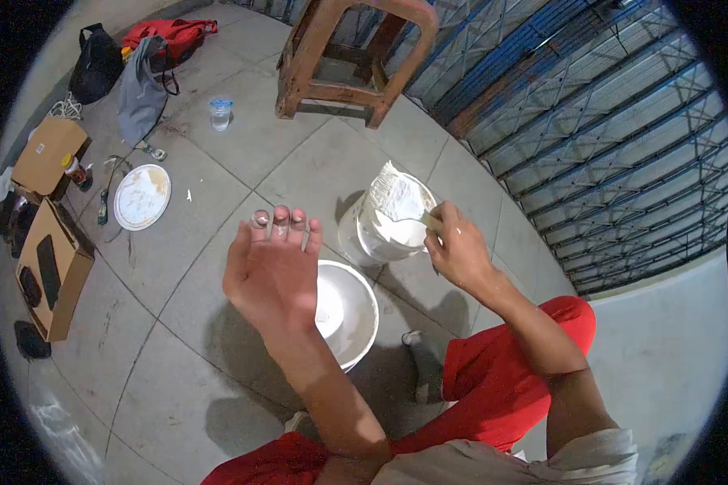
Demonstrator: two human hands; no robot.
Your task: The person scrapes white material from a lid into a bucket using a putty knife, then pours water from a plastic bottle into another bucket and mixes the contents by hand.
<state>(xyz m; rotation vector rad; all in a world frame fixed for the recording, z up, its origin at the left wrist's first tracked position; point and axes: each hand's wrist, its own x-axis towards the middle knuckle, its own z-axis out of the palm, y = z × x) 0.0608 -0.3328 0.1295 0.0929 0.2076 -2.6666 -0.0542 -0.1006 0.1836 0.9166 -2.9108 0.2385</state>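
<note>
Clamped on a white-coated brush (399,196), the right hand (459,245) sits at its near end; the bristles lie forward and left of that grip, over the bucket (359,240). Farther off, the left hand (277,273) spreads, empty, beside the basin (364,322).

Floor (194,347): grey tiles, dark joints, scuffed.
White bucket (353,236) on it, white basin (366,319) just beside.
Wooden stool (299,90) upright beyond bucket.
Clear plastic cup (221,120) with blue rim, upright, well apart.
White round lid (143,196) flat, smeared tan; small white scrap (189,195) near it.
Far left: two cardboard boxes (50,158), yellow-capped bottle (74,171), black bag (99,69), grey bag (143,97), red fabric (182,34).
</note>
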